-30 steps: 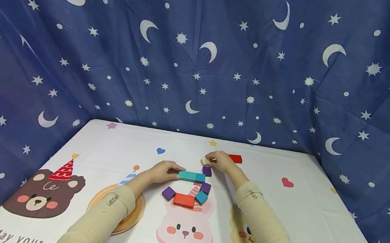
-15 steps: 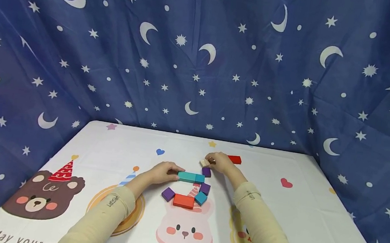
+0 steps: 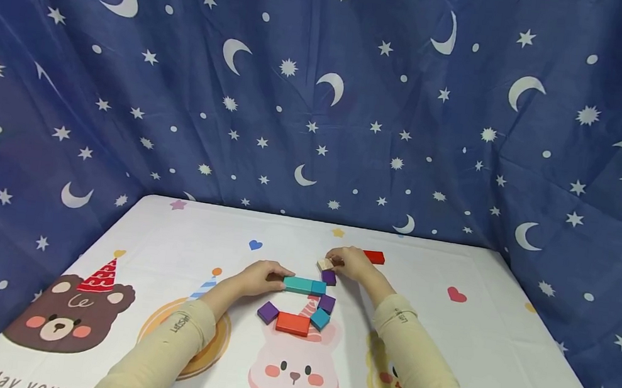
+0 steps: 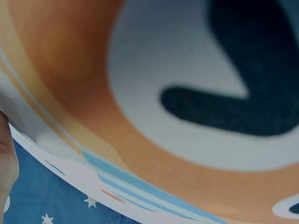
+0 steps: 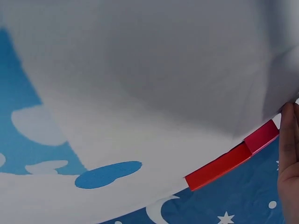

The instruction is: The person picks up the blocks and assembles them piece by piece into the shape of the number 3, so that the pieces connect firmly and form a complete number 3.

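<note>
In the head view, the thumb and forefinger of my left hand [image 3: 261, 278] pinch the left end of a long teal block [image 3: 298, 285]. A small blue block [image 3: 319, 288] continues that row on the right. My right hand [image 3: 353, 263] holds a cream block [image 3: 325, 264] in its fingertips, right at the far edge of a purple block [image 3: 328, 277]. Below the teal row, another purple block [image 3: 326, 303], a tilted blue block [image 3: 320, 319], an orange-red block [image 3: 293, 323] and a left purple block [image 3: 268, 312] form a curve. Both wrist views show only part of each hand.
A red block [image 3: 375, 257] lies behind my right hand, partly covered by it. In the right wrist view a pink block [image 5: 262, 137] sits against the end of that red one. A white printed cloth [image 3: 489, 339] covers the table, with a starry blue curtain [image 3: 276, 89] behind.
The cream block has come slightly closer to the purple block below it, with my right hand. My left hand stays at the teal block. The head view has tilted a little.
</note>
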`<control>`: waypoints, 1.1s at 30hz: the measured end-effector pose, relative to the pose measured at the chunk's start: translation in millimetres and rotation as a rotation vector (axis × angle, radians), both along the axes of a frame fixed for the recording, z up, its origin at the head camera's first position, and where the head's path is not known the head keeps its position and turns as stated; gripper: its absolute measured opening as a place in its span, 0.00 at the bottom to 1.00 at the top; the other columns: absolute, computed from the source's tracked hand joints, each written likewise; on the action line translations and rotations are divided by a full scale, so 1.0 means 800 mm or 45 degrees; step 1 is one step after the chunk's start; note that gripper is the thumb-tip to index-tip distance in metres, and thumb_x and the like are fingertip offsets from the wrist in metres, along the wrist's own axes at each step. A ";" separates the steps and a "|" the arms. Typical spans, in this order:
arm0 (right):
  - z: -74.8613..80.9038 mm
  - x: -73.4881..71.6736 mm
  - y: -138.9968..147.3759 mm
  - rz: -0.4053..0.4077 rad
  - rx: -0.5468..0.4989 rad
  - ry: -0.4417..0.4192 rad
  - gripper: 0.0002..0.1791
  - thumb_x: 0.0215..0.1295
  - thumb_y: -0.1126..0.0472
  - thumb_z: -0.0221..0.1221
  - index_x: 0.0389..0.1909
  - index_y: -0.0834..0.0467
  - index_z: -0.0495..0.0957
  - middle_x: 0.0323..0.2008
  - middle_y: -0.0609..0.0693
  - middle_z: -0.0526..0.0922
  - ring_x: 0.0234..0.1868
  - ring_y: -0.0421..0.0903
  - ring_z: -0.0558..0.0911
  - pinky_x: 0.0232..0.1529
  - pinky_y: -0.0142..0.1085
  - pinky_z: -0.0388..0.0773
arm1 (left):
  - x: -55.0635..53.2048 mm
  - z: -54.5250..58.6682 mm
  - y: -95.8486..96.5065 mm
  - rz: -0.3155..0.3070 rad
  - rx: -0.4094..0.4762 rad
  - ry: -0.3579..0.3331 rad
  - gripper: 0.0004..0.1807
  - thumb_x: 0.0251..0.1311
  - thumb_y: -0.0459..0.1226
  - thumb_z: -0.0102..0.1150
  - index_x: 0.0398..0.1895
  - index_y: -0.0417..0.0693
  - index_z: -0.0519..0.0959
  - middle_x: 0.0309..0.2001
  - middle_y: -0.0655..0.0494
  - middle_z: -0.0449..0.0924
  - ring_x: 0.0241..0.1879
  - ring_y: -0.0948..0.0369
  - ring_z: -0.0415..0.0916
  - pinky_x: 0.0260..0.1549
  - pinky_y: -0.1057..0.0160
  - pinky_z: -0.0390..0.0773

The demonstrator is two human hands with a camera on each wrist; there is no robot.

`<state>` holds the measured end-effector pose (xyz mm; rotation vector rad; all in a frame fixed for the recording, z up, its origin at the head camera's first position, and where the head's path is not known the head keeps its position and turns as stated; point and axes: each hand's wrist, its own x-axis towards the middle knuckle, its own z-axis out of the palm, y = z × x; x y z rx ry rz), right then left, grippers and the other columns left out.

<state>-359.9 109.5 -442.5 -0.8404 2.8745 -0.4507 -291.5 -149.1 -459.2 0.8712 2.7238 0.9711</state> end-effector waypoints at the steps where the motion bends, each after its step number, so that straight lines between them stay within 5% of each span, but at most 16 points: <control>1: 0.001 0.000 0.000 0.003 0.003 0.002 0.16 0.57 0.69 0.63 0.48 0.59 0.80 0.44 0.56 0.85 0.49 0.52 0.81 0.56 0.46 0.74 | 0.000 -0.001 0.000 -0.002 0.001 0.005 0.17 0.62 0.37 0.57 0.54 0.43 0.78 0.48 0.47 0.81 0.48 0.54 0.76 0.52 0.55 0.74; 27: 0.004 0.003 0.010 -0.081 -0.021 -0.131 0.22 0.58 0.69 0.62 0.54 0.61 0.72 0.56 0.58 0.78 0.55 0.53 0.79 0.57 0.44 0.74 | -0.003 0.001 0.001 -0.009 0.010 -0.013 0.18 0.62 0.37 0.57 0.54 0.42 0.78 0.49 0.45 0.80 0.50 0.52 0.76 0.54 0.52 0.73; 33: 0.002 0.001 0.016 -0.094 -0.187 -0.270 0.21 0.59 0.70 0.60 0.55 0.64 0.71 0.57 0.61 0.77 0.57 0.55 0.77 0.58 0.44 0.73 | -0.001 0.000 0.000 -0.014 0.007 0.002 0.17 0.62 0.36 0.57 0.54 0.41 0.78 0.48 0.45 0.81 0.50 0.51 0.76 0.54 0.53 0.73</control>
